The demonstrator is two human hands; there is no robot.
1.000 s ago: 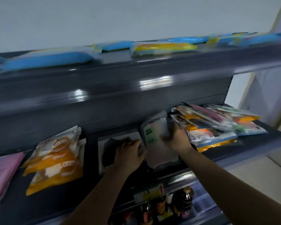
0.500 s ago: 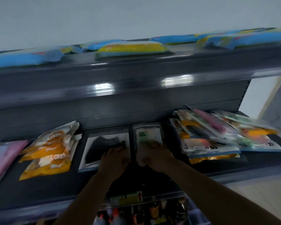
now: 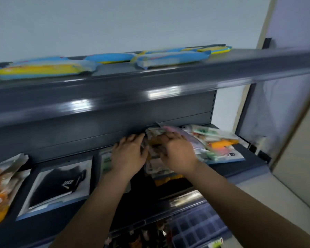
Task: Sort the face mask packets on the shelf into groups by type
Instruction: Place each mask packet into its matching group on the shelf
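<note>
The dark shelf (image 3: 240, 169) crosses the middle of the frame. At its right end lies your mixed pile of mask packets (image 3: 213, 145). A black mask packet (image 3: 59, 183) sits lower left, orange packets (image 3: 0, 185) at the left edge. Your right hand (image 3: 175, 154) reaches into the pile, fingers curled among blurred packets; your left hand (image 3: 131, 154) rests beside it, fingers straight.

On the middle shelf (image 3: 247, 167), left to right: a packet stack (image 3: 0, 185) at the left edge, a flat single packet (image 3: 59, 183), another packet (image 3: 106, 161) partly under the left hand (image 3: 131, 154), then a heaped pile (image 3: 213, 145) at the right end under the right hand (image 3: 175, 153); more packets (image 3: 168, 59) on the top shelf (image 3: 186, 77) above.
</note>
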